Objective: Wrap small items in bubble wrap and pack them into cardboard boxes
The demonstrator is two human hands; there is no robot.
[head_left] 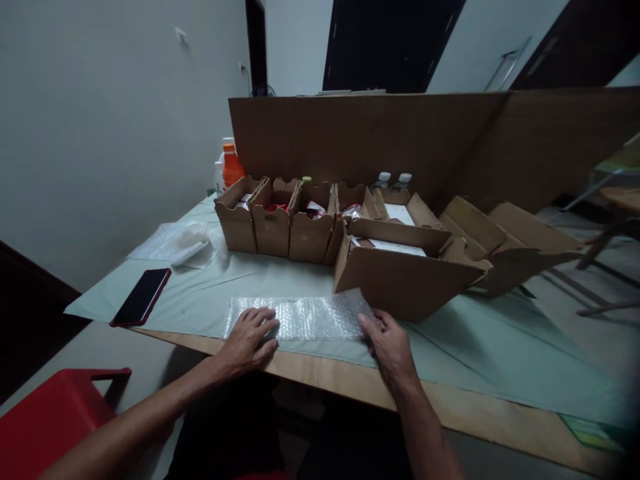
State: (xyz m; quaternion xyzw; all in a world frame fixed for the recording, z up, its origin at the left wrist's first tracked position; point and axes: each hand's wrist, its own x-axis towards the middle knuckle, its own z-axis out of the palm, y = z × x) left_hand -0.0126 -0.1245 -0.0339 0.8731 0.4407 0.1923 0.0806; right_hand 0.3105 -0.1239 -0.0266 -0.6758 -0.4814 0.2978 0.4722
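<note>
A long clear strip of bubble wrap (315,319) lies along the front of the table before me. My left hand (250,339) rests flat on its left end, fingers stretched out over the plastic. At the opposite end, my right hand (389,340) pinches the edge between thumb and fingers, and that end is slightly raised from the cloth. Just behind the right end stands a cardboard box (410,283) with white items inside.
Several open cardboard bins (273,230) stand in a row at the back. More bubble wrap (187,243) and a phone (141,297) lie to the left. An orange bottle (233,167) stands behind the bins. A red stool (60,413) is at lower left; a cardboard screen (350,137) backs the table.
</note>
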